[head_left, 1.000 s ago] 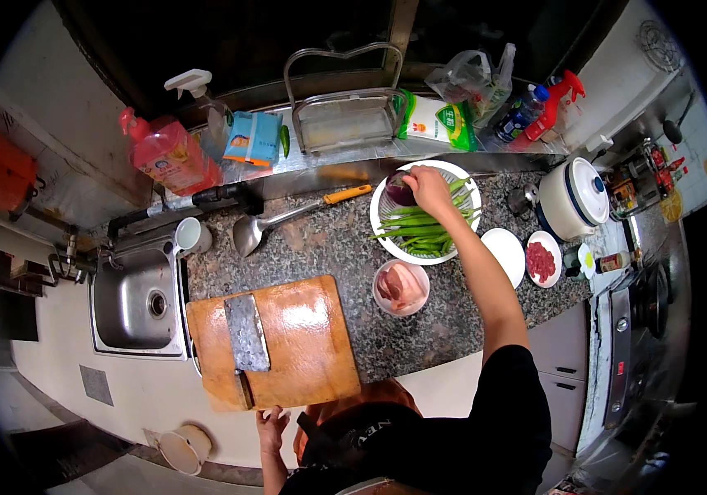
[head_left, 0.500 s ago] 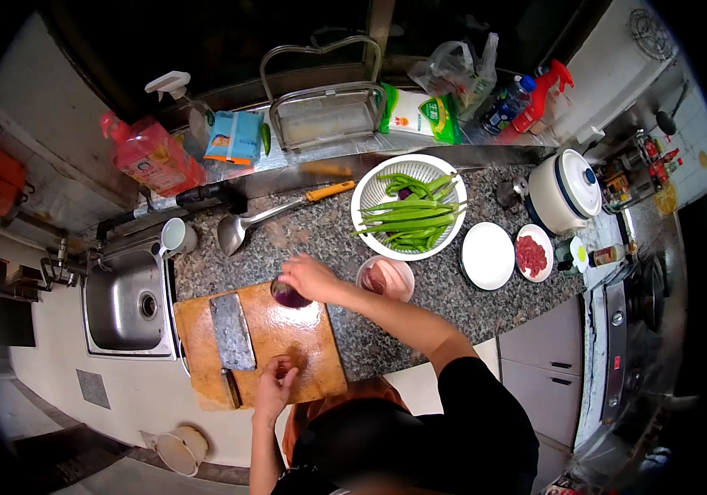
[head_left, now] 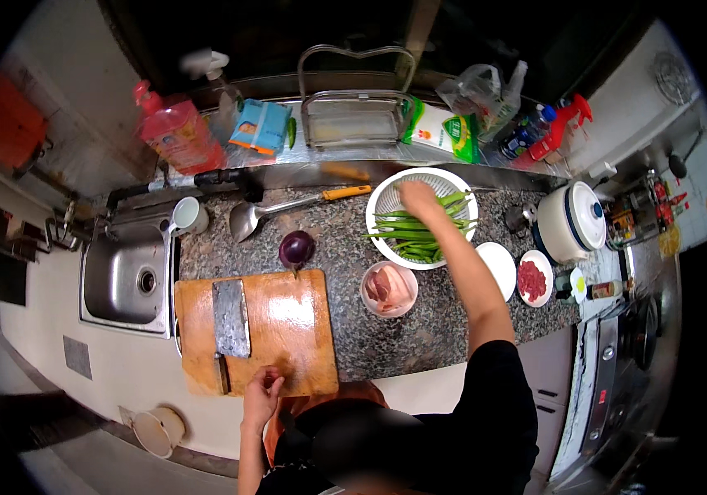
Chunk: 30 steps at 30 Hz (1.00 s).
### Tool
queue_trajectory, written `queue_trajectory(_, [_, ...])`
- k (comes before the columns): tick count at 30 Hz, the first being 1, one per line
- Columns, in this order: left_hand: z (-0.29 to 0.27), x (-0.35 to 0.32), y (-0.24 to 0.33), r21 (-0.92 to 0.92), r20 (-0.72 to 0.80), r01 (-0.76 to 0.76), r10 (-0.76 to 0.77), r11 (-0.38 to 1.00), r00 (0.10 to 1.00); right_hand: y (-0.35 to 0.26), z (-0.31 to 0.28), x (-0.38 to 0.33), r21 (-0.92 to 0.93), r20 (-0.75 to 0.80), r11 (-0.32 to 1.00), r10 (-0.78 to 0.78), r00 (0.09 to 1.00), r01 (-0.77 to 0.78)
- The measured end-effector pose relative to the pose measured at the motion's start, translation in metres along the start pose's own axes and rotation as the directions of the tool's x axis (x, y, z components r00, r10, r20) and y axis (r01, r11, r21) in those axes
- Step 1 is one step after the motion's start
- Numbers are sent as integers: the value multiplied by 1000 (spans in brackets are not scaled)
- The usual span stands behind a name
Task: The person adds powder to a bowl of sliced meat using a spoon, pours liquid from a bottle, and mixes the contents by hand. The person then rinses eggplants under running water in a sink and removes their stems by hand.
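Note:
My right hand (head_left: 419,200) reaches into the white colander (head_left: 377,232), over long green peppers (head_left: 411,227). Its fingers are curled down; what they grip, if anything, is hidden beneath the hand. My left hand (head_left: 263,392) rests by the near edge of the wooden cutting board (head_left: 296,318), loosely bent with the fingers apart and nothing in it. A cleaver (head_left: 230,322) lies on the board's left part, handle toward me. On the counter just beyond the board sits a purple onion (head_left: 296,249).
A bowl of meat (head_left: 390,289), a white plate (head_left: 497,268) and a plate of cut red meat (head_left: 534,279) stand rightward. A spatula (head_left: 275,210) lies behind the onion. Left are a mug (head_left: 188,216) and the sink (head_left: 127,280); at right, a white pot (head_left: 568,219).
My right hand has set the purple onion down on the counter beyond the board, let go, and moved right into the colander. My left hand has stayed by the board. The view has shifted slightly.

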<state>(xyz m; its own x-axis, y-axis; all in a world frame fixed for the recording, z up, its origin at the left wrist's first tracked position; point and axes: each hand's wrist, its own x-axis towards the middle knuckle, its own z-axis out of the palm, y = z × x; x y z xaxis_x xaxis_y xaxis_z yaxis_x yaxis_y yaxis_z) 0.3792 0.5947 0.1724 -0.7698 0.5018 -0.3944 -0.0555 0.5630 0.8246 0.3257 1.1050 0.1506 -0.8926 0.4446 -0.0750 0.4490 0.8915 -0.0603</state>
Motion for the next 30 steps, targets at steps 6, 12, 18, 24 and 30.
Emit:
queue_trajectory(6, [3, -12, 1, -16, -62, 75, -76, 997, 995, 26, 15, 11, -309, 201, 950, 117, 972, -50])
queue_trajectory(12, [2, -19, -4, 9, -104, 91, -89, 996, 991, 20, 8, 23, -409, 396, 912, 160, 904, 18])
queue_trajectory(18, [5, -26, -12, 42, -138, 62, -55, 997, 989, 39, 51, 38, -512, 314, 854, 290, 904, -96])
queue_trajectory(24, [3, -26, -13, -21, -156, 98, -100, 995, 983, 22, 10, 22, -240, 282, 931, 337, 898, -274])
queue_trajectory(30, [4, -13, -4, 23, -113, 39, -36, 999, 993, 28, -45, -1, 487, 102, 844, 200, 974, -224])
